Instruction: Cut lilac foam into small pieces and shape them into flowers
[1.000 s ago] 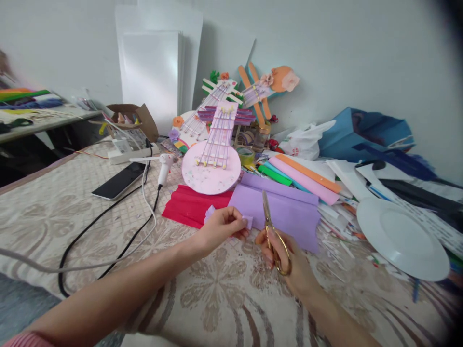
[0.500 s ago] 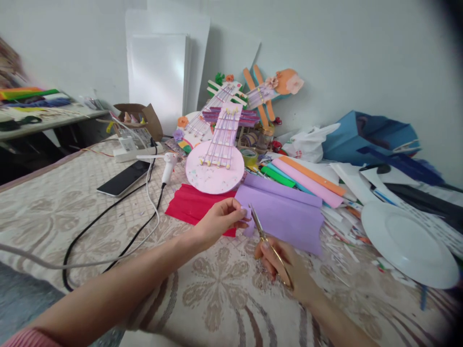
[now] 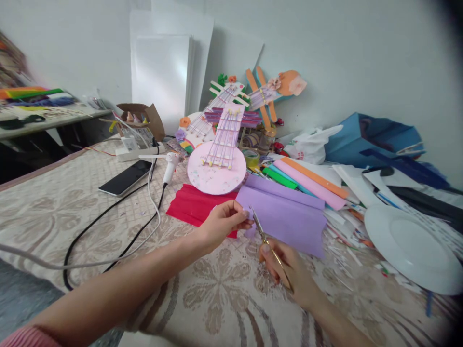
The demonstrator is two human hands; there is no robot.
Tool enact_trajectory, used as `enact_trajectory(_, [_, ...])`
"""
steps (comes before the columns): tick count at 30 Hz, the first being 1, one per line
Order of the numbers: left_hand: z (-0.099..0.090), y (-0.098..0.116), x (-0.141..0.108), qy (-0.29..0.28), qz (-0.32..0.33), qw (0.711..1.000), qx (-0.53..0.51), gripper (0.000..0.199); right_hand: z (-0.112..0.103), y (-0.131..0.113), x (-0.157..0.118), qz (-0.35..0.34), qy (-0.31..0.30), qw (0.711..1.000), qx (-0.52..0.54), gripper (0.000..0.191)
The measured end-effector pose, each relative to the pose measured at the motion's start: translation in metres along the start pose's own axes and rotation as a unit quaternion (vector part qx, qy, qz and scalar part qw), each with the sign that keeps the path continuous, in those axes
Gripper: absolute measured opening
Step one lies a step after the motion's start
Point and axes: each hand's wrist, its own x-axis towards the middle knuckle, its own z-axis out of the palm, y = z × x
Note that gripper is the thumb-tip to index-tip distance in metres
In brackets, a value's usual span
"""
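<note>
My left hand (image 3: 224, 222) is closed in a pinch on a small piece of purple crepe paper (image 3: 249, 212), mostly covered by the fingertips. My right hand (image 3: 287, 265) is wrapped round gold-handled scissors (image 3: 261, 229), whose blades point up and left, with the tips beside the pinched piece. Whether the blades touch it I cannot tell. Beyond both hands lies a larger sheet of purple crepe paper (image 3: 289, 222), folded along its far edge. Red crepe paper (image 3: 190, 206) lies behind my left hand, partly hidden by it.
A pink paper instrument (image 3: 216, 176) leans at the back. A hot glue gun (image 3: 170, 166), its cord and a phone (image 3: 126, 177) lie to the left. Paper rolls (image 3: 311, 183), scraps and a white plate (image 3: 412, 246) occupy the right, below a blue bag (image 3: 372, 140).
The view has shifted slightly, so the scene sits a little further right. Less of the small purple piece shows at my left fingertips. Both hands keep their grips.
</note>
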Motion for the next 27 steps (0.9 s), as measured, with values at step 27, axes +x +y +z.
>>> enact_trajectory(27, [-0.0005, 0.0040, 0.0014, -0.028, -0.012, 0.999, -0.028, 0.023, -0.0023, -0.0044, -0.0030, 0.009, 0.000, 1.000, -0.021, 0.043])
